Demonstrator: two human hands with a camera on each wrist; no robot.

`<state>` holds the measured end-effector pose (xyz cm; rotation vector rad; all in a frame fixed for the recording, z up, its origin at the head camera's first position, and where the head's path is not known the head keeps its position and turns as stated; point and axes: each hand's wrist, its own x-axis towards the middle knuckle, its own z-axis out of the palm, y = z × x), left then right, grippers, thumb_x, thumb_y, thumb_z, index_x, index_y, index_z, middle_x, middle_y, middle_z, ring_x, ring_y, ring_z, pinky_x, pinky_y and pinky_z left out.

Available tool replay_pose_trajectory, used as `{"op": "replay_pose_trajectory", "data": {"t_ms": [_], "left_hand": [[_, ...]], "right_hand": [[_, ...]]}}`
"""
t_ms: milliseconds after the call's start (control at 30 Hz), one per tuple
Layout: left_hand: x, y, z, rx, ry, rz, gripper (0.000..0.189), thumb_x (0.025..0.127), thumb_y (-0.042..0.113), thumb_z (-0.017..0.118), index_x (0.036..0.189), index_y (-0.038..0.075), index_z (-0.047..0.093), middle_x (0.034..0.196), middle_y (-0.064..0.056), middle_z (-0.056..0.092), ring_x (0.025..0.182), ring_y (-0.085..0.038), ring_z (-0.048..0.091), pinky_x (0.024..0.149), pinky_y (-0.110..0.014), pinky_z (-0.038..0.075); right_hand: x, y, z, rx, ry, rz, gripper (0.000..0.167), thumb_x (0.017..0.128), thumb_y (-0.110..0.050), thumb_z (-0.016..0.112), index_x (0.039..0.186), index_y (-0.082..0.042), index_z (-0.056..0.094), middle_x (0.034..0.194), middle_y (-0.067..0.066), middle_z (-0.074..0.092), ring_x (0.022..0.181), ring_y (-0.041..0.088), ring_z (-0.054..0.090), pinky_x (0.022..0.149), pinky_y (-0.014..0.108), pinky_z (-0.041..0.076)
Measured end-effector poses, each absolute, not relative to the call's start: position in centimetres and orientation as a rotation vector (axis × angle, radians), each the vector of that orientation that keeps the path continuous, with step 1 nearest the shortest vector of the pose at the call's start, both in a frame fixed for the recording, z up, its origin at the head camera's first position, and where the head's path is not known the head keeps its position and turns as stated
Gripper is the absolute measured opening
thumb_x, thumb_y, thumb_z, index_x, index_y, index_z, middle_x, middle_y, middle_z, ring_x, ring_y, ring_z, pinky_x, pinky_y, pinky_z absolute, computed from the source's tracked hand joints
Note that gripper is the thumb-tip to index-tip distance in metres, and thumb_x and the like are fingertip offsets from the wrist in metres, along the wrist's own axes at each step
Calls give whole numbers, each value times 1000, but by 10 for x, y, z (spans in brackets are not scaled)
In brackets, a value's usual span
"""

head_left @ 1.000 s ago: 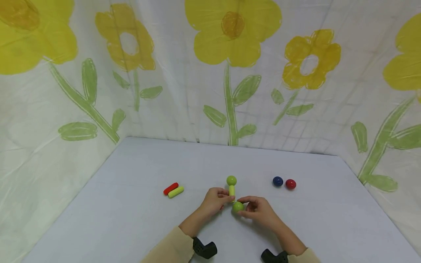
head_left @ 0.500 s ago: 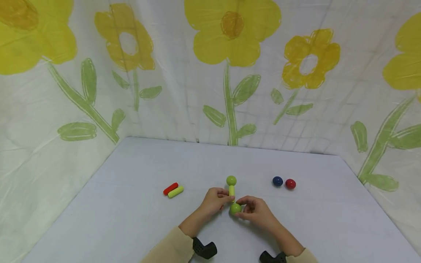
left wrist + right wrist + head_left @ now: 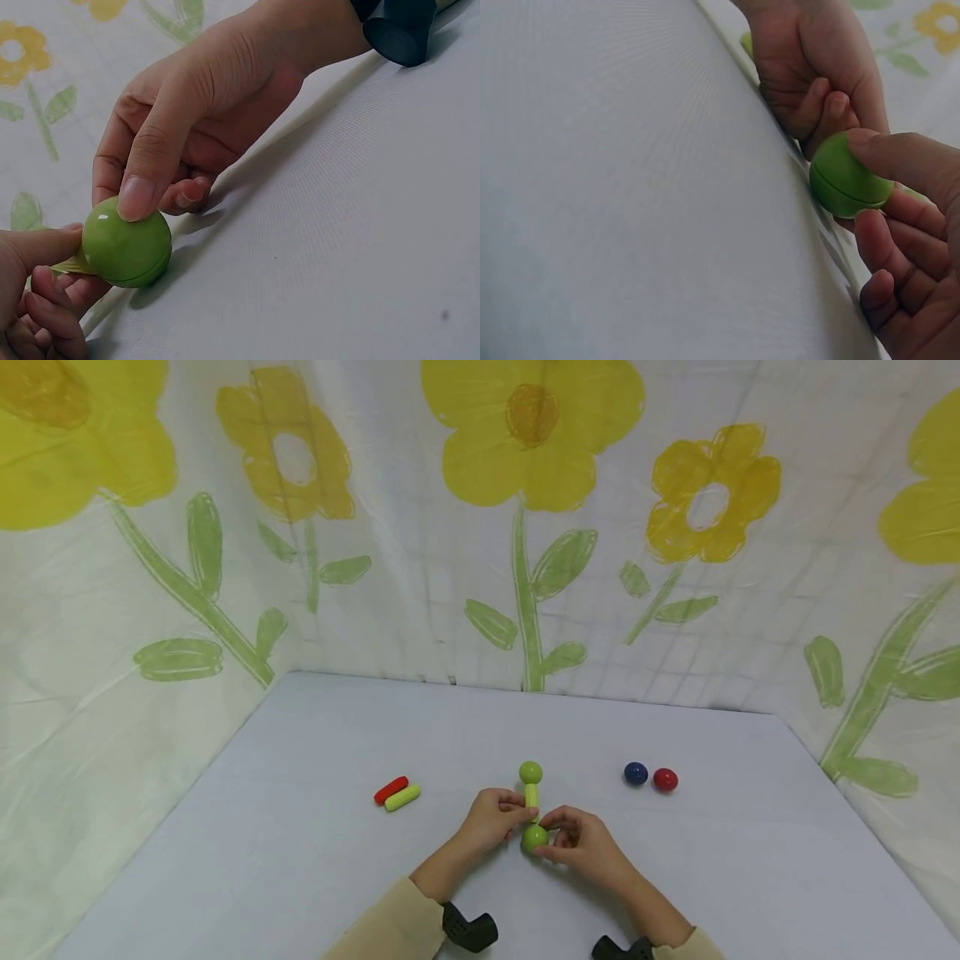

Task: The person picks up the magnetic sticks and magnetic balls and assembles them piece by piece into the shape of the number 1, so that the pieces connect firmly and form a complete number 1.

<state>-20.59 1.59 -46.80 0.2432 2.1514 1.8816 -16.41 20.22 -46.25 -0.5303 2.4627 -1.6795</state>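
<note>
Red rod (image 3: 392,790): lies slanted on the white table (image 3: 315,860), leftmost of the loose pieces.
Yellow-green rod (image 3: 402,797): lies just beside the red rod, roughly parallel; the pair is well apart from the hands and out of their way.
Left hand (image 3: 491,818): thumb and fingers pinch the held rod (image 3: 532,795), the remaining fingers curled. A slack pinch could let the rod turn or slide back under a push from the near side.
Far green ball (image 3: 530,772): sits at the far end of the held rod, untouched by either hand. If its fit is weak, a jolt along the rod might free it, and its round form would let it roll.
Near green ball (image 3: 535,838): at the rod's near end, between the hands, touching the rod or almost so; whether it is seated cannot be told. The left thumb, against or just beside it, partly screens the meeting place and could obstruct a push; poor alignment could make the ball skid sideways.
Right hand (image 3: 585,839): pinches the near green ball, thumb on top, the other fingers bent. The glossy, curved surface could slip out if pressed off-centre.
Blue ball (image 3: 636,773): rests on the table beyond the right hand, well apart from it.
Red ball (image 3: 665,779): rests just beside the blue ball; a stray sweep of the right hand could set either rolling.
</note>
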Motion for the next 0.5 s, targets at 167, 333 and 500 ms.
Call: {"op": "replay_pose_trajectory", "data": {"t_ms": [167,333,500], "left_hand": [[-206,16,-468,250,2144,1881,24,86,11,73,98,-8,65,79,-3,66,52,-5,44,48,-18,37],[-203,13,-465,309,2136,1890,27,85,16,75,94,-7,65,77,-1,65,52,-4,45,48,-17,38],[-204,14,-466,281,2131,1883,24,86,13,73,96,-8,65,77,-2,65,52,-5,45,48,-18,37]], "right_hand": [[-163,202,-463,-546,2459,-1681,31,82,-3,76,105,10,60,85,9,66,61,4,52,52,18,42],[-164,201,-464,-547,2471,-1678,29,83,-3,75,104,10,60,88,12,68,62,4,54,54,19,44],[-164,201,-466,-525,2494,-1651,27,85,-6,74,104,8,60,90,12,69,65,5,57,57,20,46]]}}
